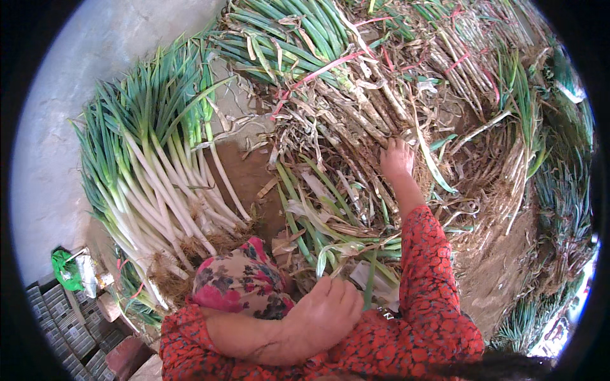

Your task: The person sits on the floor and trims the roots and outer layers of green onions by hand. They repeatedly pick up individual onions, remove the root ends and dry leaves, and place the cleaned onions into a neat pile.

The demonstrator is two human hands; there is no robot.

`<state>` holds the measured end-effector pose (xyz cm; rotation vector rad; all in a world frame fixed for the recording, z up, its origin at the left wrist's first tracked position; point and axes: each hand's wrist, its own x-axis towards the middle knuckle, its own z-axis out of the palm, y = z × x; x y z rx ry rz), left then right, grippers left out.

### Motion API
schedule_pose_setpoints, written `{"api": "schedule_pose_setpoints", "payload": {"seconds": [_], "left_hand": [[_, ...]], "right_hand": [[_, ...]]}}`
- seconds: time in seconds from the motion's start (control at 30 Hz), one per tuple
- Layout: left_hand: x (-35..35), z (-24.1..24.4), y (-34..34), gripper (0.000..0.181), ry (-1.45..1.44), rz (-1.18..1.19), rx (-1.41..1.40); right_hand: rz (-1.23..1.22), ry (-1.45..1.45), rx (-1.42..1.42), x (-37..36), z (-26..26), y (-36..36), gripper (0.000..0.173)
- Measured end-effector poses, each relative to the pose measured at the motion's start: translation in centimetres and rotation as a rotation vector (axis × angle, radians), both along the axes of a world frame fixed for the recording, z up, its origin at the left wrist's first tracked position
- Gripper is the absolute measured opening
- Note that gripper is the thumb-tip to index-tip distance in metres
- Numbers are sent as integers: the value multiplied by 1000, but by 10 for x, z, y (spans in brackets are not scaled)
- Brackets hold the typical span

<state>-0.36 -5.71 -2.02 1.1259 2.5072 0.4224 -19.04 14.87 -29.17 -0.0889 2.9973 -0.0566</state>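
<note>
My right hand reaches forward to the root ends of a bundle of unpeeled large green onions. Its fingers touch the soil-stained stalks; whether they grip one is hidden. Close to my lap, my left hand is bent inward with the fingers curled, and its palm is out of sight. Loose green onion leaves and peeled skins lie just beyond it. On the left is a heap of cleaned large green onions, white stalks and roots towards me, green tops pointing away.
Pink ties cross the unpeeled bundle. More tied onions lie at the far right, with others along the right edge. Dry husks litter the floor. Stacked grey blocks and a green bag are at lower left, below a pale wall.
</note>
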Motion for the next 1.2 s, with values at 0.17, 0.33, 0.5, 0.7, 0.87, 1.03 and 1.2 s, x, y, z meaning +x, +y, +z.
{"api": "schedule_pose_setpoints", "payload": {"seconds": [0.17, 0.33, 0.5, 0.7, 0.87, 1.03, 1.2], "left_hand": [[-2, -3, -3, 26, 10, 10, 43], [0, 3, 1, 23, -43, -37, -3], [21, -9, 10, 19, 97, -84, -39], [37, -17, 26, 18, 2, -149, -79], [41, -24, 31, 18, -71, -140, -199], [40, -28, 10, 21, -228, -104, -216], [31, -28, 35, 33, -149, -78, -90]], "right_hand": [[-63, -423, -258, -13, 24, -15, 42], [124, -748, -789, 42, 80, -43, 39], [-192, -626, -900, 101, 41, 16, 61], [-218, -593, -668, 125, 150, 56, 71], [-183, -559, -455, 133, 185, 106, 57], [-270, -501, -367, 221, 262, 126, 50], [-317, -275, -497, 317, 383, 133, 39]]}}
